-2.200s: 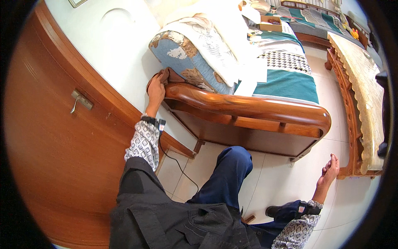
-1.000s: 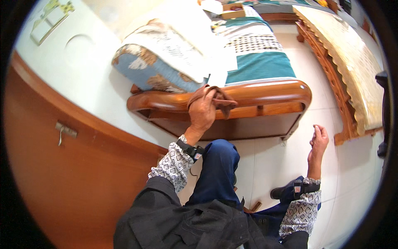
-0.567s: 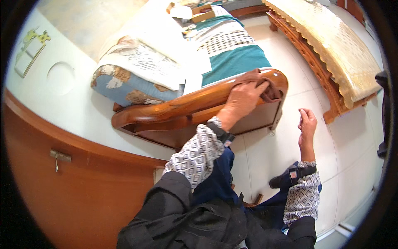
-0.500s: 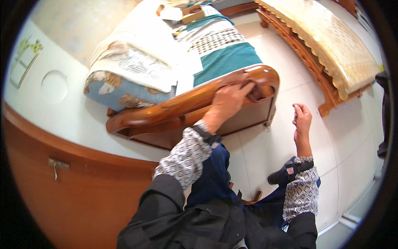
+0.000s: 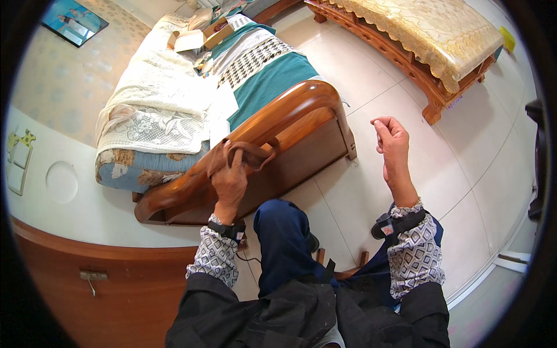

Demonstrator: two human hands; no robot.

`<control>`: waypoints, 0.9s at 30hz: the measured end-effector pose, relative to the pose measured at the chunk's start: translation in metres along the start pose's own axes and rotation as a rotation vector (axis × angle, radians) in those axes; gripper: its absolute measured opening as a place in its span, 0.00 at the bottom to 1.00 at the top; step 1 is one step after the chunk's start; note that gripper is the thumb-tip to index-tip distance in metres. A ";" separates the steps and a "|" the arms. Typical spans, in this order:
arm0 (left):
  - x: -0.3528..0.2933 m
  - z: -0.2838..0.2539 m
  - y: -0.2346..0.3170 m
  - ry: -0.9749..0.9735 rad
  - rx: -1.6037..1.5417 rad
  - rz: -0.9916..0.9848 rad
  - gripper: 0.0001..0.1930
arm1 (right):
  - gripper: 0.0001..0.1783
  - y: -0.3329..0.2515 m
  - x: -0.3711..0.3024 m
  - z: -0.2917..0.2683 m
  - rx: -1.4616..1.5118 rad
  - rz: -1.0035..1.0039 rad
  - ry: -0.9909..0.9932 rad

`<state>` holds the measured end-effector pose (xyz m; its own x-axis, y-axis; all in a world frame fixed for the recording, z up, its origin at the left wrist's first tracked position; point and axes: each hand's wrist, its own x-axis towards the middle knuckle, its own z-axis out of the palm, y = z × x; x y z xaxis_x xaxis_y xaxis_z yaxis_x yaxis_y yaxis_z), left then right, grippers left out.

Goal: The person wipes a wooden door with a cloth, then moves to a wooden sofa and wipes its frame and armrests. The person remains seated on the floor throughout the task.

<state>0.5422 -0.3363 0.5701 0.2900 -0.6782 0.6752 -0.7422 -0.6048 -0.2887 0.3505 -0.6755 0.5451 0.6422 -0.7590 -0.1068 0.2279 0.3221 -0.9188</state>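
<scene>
My left hand [image 5: 230,184] is closed on a brown cloth [image 5: 255,155], pressing it against the glossy wooden armrest [image 5: 307,95] of a long sofa. Part of the cloth trails to the right of my fingers over the armrest's rail. My right hand [image 5: 394,145] hovers above the tiled floor, to the right of the armrest. Its fingers are curled and the thumb meets the index finger, with nothing visible between them.
Teal and patterned covers [image 5: 272,78] lie on the sofa, beside a cream lace cloth [image 5: 168,116] and an open cardboard box [image 5: 217,33]. A carved wooden table [image 5: 429,110] under a gold tablecloth [image 5: 423,35] stands at the far right. A brown wooden door [image 5: 139,290] is at the left.
My left hand and the brown cloth have slid left along the armrest, away from its right end. My right hand stays raised and curled. The whole view has shifted.
</scene>
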 end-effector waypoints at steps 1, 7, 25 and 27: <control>0.013 0.007 0.009 -0.005 -0.035 0.018 0.19 | 0.07 0.000 0.000 0.001 -0.024 -0.023 0.000; 0.110 0.054 0.085 0.090 -0.204 0.174 0.16 | 0.06 0.003 -0.001 0.002 -0.041 -0.036 0.004; 0.025 -0.016 -0.026 -0.047 -0.229 -0.116 0.23 | 0.07 0.023 0.007 -0.008 -0.111 -0.028 -0.007; -0.009 -0.039 -0.065 -0.102 -0.147 -0.211 0.22 | 0.07 0.026 0.008 -0.007 -0.119 -0.018 -0.024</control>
<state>0.5643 -0.2751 0.6092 0.5012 -0.5871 0.6357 -0.7364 -0.6751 -0.0430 0.3562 -0.6768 0.5174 0.6568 -0.7496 -0.0822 0.1522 0.2385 -0.9592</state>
